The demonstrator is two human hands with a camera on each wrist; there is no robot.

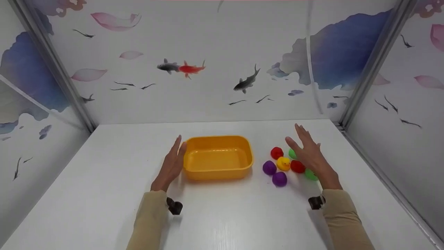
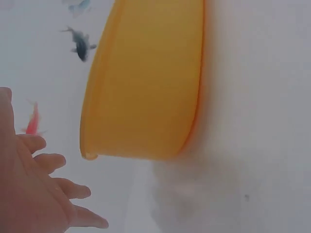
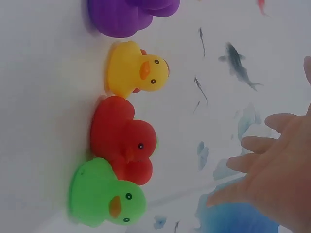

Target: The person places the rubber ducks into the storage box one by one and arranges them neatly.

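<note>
A yellow-orange plastic basin (image 1: 218, 174) stands on the white table with nothing inside it. My left hand (image 1: 172, 163) is held beside the basin's left end, fingers straight and holding nothing; the left wrist view has the hand (image 2: 36, 189) apart from the basin wall (image 2: 146, 87). Over the group of rubber ducks on the right hovers my right hand (image 1: 312, 156), fingers spread and grasping nothing. The group has purple ducks (image 1: 279, 179), a yellow duck (image 1: 283, 163), red ducks (image 1: 276, 153) and green ducks (image 3: 107, 194); my right hand partly hides some of them.
The white table (image 1: 222, 215) is enclosed by panels printed with fish and petals, including the back panel (image 1: 215, 41). Metal frame posts (image 1: 378, 62) stand at the corners. A small dark device (image 1: 175, 207) sits at each wrist.
</note>
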